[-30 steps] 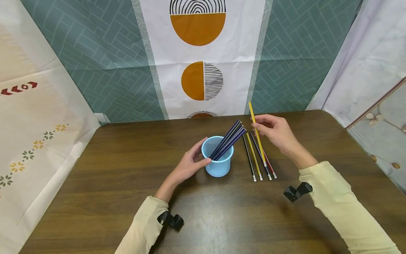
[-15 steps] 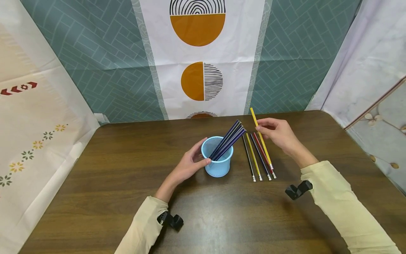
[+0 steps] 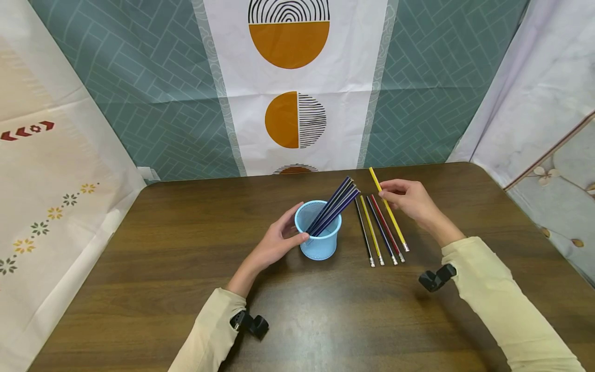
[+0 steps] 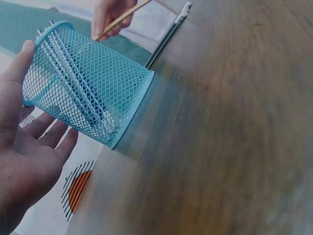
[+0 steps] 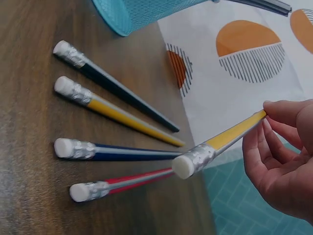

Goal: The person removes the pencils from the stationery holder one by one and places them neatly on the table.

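Note:
My left hand grips a light blue mesh pencil cup, thumb at the rim and fingers round the far side. Several dark pencils lean to the right inside it. To the right of the cup, my right hand pinches a yellow pencil between thumb and fingers, its white eraser end pointing toward me. Left of that pencil lie a black pencil, a second yellow pencil, a dark blue pencil and a red pencil, side by side with erasers toward me.
The brown wooden table ends at a back edge just beyond the pencils. A patterned cloth hangs behind it, with pale cloths at both sides. Black wrist cameras sit on both sleeves.
My right hand has moved the yellow pencil rightward and down, from across the row to the right of the red pencil. The left hand and cup stay in place.

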Demonstrator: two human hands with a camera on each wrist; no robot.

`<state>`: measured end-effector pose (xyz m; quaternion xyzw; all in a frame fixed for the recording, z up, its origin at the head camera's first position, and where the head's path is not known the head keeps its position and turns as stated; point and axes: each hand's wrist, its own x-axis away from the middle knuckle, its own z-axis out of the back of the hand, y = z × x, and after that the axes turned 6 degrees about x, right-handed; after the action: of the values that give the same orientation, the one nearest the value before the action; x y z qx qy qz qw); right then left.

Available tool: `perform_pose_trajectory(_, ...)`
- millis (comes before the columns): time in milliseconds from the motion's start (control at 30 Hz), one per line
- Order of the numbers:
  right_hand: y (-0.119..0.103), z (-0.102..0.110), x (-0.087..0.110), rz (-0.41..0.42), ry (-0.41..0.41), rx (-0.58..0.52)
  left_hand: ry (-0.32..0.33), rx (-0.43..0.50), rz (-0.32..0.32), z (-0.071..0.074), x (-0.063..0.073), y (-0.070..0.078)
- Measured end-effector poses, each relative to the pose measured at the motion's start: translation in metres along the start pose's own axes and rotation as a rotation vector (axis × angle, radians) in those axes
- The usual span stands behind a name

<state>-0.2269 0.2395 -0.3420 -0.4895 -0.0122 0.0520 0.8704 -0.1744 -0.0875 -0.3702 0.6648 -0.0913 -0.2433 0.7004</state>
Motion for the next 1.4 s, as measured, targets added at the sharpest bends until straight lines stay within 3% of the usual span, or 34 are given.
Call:
perform_pose_trajectory(633,0.028,-0.003,-0.003,-0.076,-0.017,0.111,-0.001,-0.026,0.025,-0.001,0.0,0.002)
perform_pose_trajectory(1400,0.054,-0.003,-0.008,-0.119,-0.043,0.113,0.001,-0.016,0.018,-0.001,0.0,0.002)
